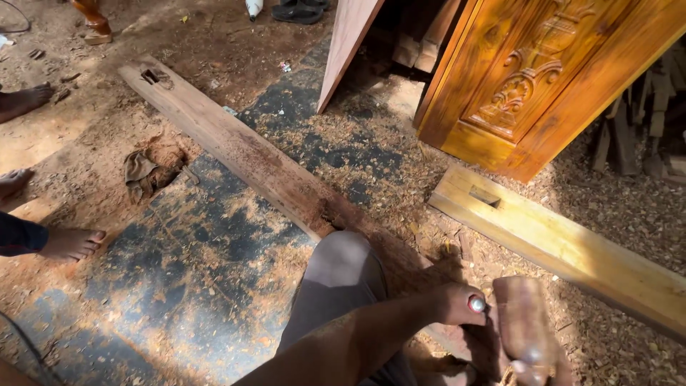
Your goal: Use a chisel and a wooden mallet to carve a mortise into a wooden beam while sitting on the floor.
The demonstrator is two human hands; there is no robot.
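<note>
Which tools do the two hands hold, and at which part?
The left hand grips a chisel around its handle, metal end showing. The right hand holds a wooden mallet near its lower end.

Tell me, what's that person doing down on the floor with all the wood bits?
The person sits on a sawdust-covered floor, one knee over a long dark plank. Their left hand grips a metal-tipped tool, probably a chisel, against the plank. Their right hand holds a wooden mallet beside it. A lighter beam with a cut slot and a carved door lie nearby.
</note>
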